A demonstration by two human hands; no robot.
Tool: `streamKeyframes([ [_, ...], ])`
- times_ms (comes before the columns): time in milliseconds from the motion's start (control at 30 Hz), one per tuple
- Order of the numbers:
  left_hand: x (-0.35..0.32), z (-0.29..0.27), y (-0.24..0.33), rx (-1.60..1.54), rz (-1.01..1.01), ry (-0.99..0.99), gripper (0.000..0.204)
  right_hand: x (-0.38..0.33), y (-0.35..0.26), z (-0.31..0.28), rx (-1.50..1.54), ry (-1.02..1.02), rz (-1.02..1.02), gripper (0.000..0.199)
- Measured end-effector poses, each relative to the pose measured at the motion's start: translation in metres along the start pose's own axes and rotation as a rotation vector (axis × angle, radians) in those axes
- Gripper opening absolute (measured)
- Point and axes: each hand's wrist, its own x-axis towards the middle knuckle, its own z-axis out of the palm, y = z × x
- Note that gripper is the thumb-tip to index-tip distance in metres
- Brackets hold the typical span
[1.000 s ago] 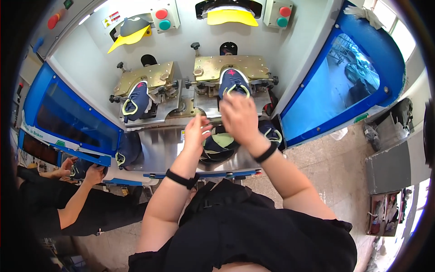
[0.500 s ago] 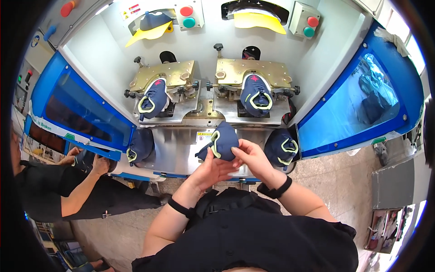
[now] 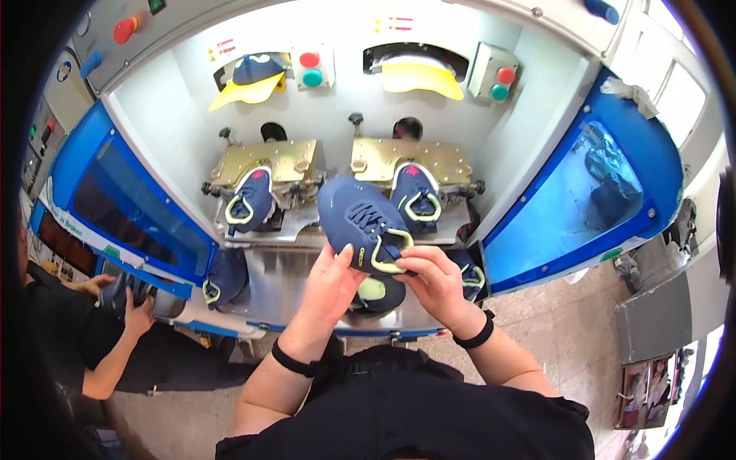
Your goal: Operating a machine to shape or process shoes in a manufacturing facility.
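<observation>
A navy shoe upper (image 3: 346,208) with dark laces and a lime-edged collar is held up before the machine, its toe pointing away and to the left. My left hand (image 3: 328,290) grips its near left side, thumb on the outside. At the heel end, my right hand (image 3: 435,282) pinches the collar. Beneath the upper, partly hidden by it, is a dark piece with a pale green patch (image 3: 372,288). Two similar navy uppers sit on the brass-plated machine stations: a left upper (image 3: 251,205) and a right upper (image 3: 418,201).
Another navy upper (image 3: 227,277) lies on the metal shelf at left, and one more (image 3: 469,273) at right. Blue-framed windowed doors (image 3: 571,207) flank the cabinet. Button boxes (image 3: 311,70) are on its back wall. A co-worker (image 3: 65,322) handles a dark item at left.
The upper in my hands has been turned, so its laces and toe now show, and it sits higher. The green-patched piece beneath it has come into sight. The view has shifted.
</observation>
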Motion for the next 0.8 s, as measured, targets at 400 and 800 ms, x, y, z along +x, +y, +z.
streamKeyframes([
  [400, -0.030, -0.023, 0.007, 0.115, -0.042, 0.011, 0.021, 0.216, 0.098, -0.050, -0.342, 0.330, 0.024, 0.020],
  [800, -0.088, -0.084, 0.014, 0.152, -0.041, 0.365, 0.017, 0.205, 0.191, -0.019, -0.470, 0.708, 0.073, 0.033],
])
